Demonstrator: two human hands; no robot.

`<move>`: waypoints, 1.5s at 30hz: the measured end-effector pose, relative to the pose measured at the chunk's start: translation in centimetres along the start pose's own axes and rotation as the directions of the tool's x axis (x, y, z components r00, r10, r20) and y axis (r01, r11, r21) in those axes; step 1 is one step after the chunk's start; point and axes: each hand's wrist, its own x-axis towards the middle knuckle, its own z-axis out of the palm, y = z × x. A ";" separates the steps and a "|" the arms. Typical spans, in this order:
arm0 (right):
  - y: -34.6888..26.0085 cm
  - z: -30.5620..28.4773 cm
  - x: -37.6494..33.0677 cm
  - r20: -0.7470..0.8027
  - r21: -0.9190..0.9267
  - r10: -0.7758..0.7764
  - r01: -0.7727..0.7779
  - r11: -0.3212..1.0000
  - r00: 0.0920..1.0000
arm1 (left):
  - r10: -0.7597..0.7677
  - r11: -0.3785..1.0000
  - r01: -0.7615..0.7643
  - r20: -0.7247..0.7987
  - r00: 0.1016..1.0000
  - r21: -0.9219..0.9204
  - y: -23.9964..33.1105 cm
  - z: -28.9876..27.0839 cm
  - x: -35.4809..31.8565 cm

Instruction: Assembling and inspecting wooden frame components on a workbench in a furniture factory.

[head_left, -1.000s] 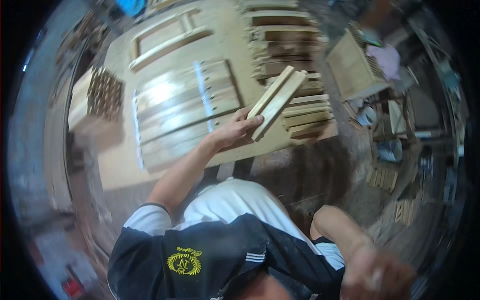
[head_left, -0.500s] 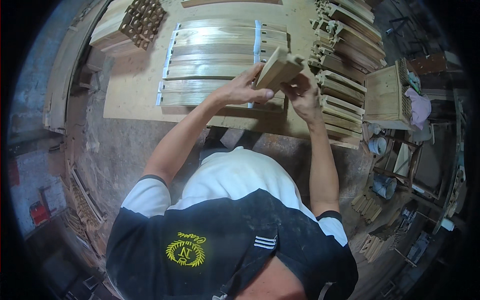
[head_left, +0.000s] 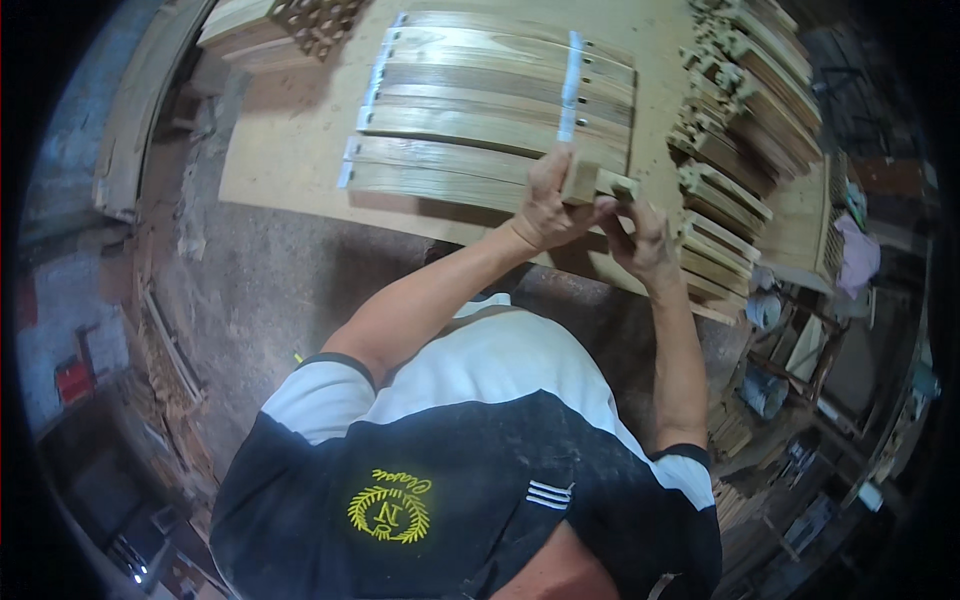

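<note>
A short wooden rail with a narrower tenon at its end (head_left: 583, 183) is held up over the near right corner of a row of boards. My left hand (head_left: 548, 212) is closed round its body, thumb and fingers on opposite sides. My right hand (head_left: 645, 240) pinches at the tenon end, its fingertips partly hidden by the wood. Below and beyond lies the row of pale wooden boards (head_left: 470, 105), side by side, with small slots near their right ends and whitish strips running across them.
The boards rest on a light worktable (head_left: 285, 165). Stacked tenoned pieces (head_left: 750, 120) line its right side, with shorter ones (head_left: 715, 240) nearer me. A block stack with holes (head_left: 265, 35) stands far left. A wooden crate (head_left: 800, 225) and buckets (head_left: 765, 385) are beyond the right edge.
Both hands have come nearer to me and slightly right with the wooden rail, which has turned so its end faces me more. The whole view has shifted too.
</note>
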 end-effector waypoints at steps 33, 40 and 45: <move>-10.7 19.3 6.7 0.226 0.110 0.677 -0.709 0.697 0.701 | -0.703 0.708 0.345 -0.571 0.424 -0.616 -21.6 -41.8 17.3; -9.6 23.4 18.6 0.275 0.496 0.567 -0.620 0.608 0.776 | -0.474 0.880 0.426 -0.402 0.783 -0.209 -15.1 -40.2 4.8; -10.9 27.1 27.8 0.294 0.579 0.568 -0.616 0.534 0.769 | -0.081 0.969 0.118 -0.169 0.982 0.218 -10.8 -36.2 -0.6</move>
